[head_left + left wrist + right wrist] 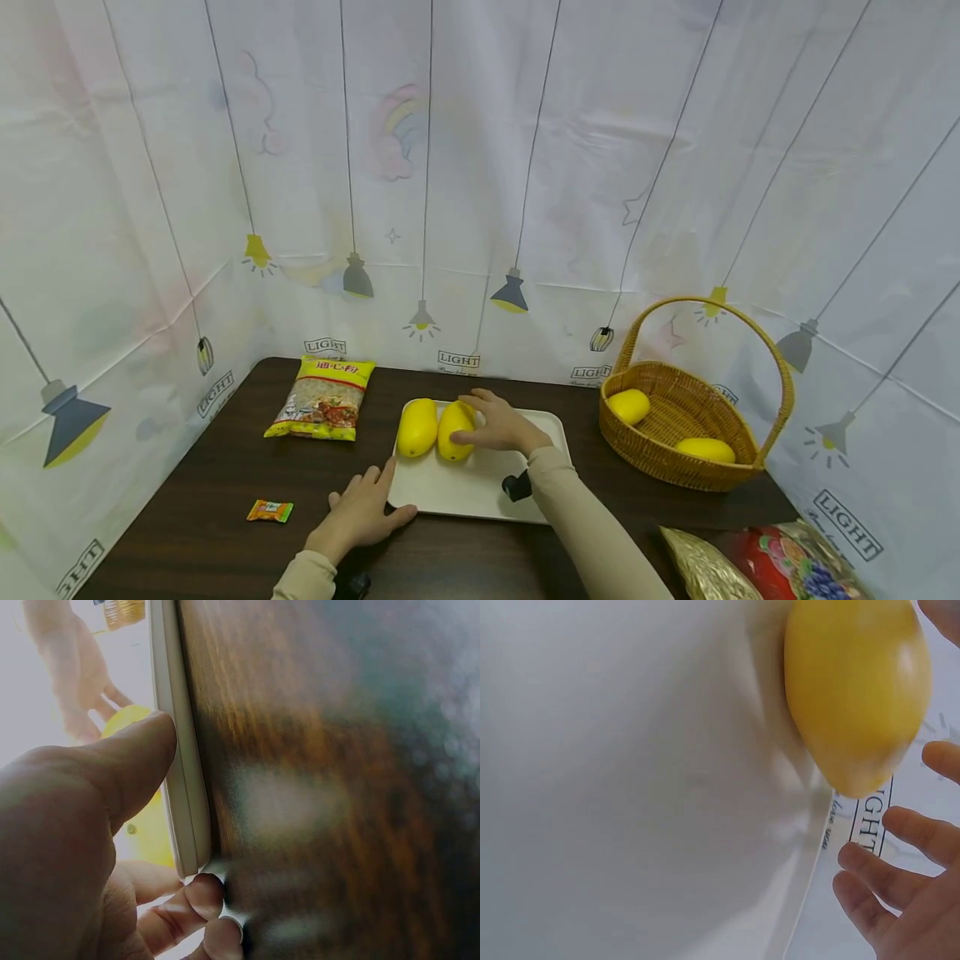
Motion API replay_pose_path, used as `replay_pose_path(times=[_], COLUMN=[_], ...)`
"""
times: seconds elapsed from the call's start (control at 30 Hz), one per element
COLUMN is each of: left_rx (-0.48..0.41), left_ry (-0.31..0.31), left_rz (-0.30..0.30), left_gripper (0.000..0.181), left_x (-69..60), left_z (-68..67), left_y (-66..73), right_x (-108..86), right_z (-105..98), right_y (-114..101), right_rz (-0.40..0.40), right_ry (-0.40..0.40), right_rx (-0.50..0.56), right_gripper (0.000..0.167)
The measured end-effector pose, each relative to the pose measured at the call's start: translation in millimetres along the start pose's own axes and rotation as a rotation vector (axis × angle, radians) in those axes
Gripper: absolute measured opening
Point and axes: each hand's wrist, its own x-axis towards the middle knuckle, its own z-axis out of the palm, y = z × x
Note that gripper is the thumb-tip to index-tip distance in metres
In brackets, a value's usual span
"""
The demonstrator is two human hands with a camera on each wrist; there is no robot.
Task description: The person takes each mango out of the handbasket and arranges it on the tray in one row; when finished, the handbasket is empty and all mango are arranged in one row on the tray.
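Two yellow mangoes, a left one [417, 427] and a right one [452, 435], lie side by side on the left part of a white tray [480, 493]. My right hand [504, 427] is over the tray at the right mango, fingers spread. In the right wrist view a gap shows between these fingers [885, 874] and the mango [859, 690]. At the tray's near left corner is my left hand [358, 512]; in the left wrist view its thumb [142, 761] rests against the tray rim [180, 787], and the other fingers lie by the corner.
A wicker basket [652, 450] with two more yellow mangoes stands right of the tray. A pasta bag [322, 400] lies at the back left, a small orange-green wrapped candy [270, 511] nearer. Shiny packages [795, 562] lie at the front right. Printed curtains surround the table.
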Motion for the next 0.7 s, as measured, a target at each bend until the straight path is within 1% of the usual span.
replay_pose_path(times=[0.33, 0.53, 0.7], left_rx=[0.007, 0.015, 0.014], left_ry=[-0.008, -0.011, -0.012], left_rz=[-0.002, 0.003, 0.008], left_gripper=[0.095, 0.095, 0.095], left_x=[1.5, 1.4, 0.3], left_z=[1.2, 1.6, 0.4], left_y=[-1.4, -2.0, -1.5], right_x=[-8.2, -16.2, -25.3], right_z=[-11, -27, -44], right_y=[12, 22, 39], right_rz=[0.031, 0.073, 0.101], right_ry=[0.034, 0.049, 0.08], right_rx=[-0.048, -0.06, -0.091], right_gripper=[0.084, 0.082, 0.084])
